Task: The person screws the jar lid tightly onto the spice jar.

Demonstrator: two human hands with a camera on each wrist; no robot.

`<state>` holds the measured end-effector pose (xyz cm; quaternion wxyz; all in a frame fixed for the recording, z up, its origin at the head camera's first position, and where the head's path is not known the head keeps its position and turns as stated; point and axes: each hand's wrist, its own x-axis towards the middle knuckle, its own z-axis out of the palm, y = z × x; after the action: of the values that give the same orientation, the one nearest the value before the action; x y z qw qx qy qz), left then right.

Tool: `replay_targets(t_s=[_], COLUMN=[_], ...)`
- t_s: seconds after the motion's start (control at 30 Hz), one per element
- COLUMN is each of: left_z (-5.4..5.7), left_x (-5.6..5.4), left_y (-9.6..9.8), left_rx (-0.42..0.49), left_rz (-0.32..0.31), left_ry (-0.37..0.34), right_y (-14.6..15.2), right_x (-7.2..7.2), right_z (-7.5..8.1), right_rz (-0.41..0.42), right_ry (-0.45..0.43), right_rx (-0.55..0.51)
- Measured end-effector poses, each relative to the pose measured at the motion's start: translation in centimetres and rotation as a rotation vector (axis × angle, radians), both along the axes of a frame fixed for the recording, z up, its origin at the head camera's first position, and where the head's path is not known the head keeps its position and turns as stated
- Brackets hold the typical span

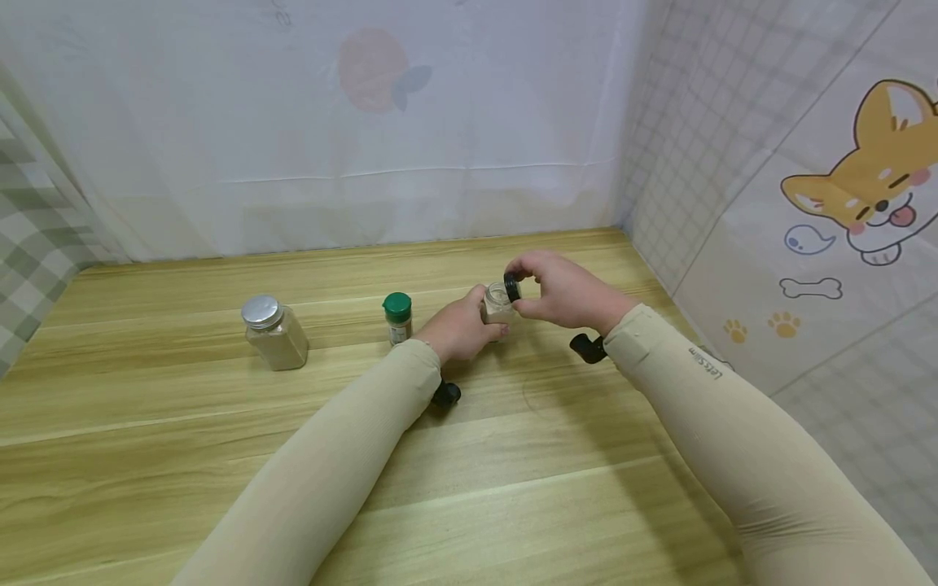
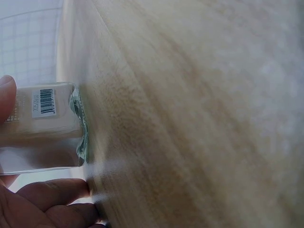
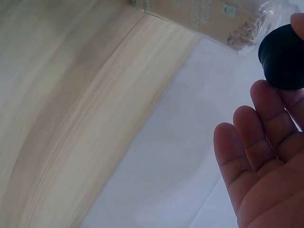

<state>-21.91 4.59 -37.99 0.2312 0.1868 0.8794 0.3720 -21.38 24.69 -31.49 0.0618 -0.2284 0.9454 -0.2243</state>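
Note:
My left hand [image 1: 460, 327] grips a small clear glass jar [image 1: 498, 308], with thumb and fingers around its sides. The jar stands with its square base down at the tabletop, and a barcode sticker [image 2: 46, 103] shows on its side in the left wrist view. Its mouth is uncovered, and pale contents show inside the glass. Between thumb and fingertips, my right hand [image 1: 567, 291] pinches a round black lid [image 1: 510, 286], tilted on edge right beside the jar's rim. In the right wrist view the lid [image 3: 283, 59] overlaps the jar's neck, and the other fingers are extended.
Left of the left hand stands a spice bottle with a green cap [image 1: 397, 307]. Farther left is a larger square jar [image 1: 282, 340] of beige powder under a silver lid. A white curtain [image 1: 293, 122] borders the wooden table [image 1: 183, 456] at the back, with a patterned wall [image 1: 740, 203] right.

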Motion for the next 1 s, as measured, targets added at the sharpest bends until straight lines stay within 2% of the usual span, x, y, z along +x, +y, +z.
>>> replay_targets(t_s=[0.47, 1.0], left_z=[-0.13, -0.17], left_x=[-0.06, -0.09], left_y=[-0.1, -0.15], left_rx=[-0.01, -0.009], left_rz=[-0.011, -0.018], left_ry=[0.027, 0.013], right_y=[-0.53, -1.01], right_x=[-0.05, -0.07], right_z=[0.0, 0.15], right_rz=[0.023, 0.03], right_ry=[0.002, -0.025], right_rx=[-0.003, -0.006])
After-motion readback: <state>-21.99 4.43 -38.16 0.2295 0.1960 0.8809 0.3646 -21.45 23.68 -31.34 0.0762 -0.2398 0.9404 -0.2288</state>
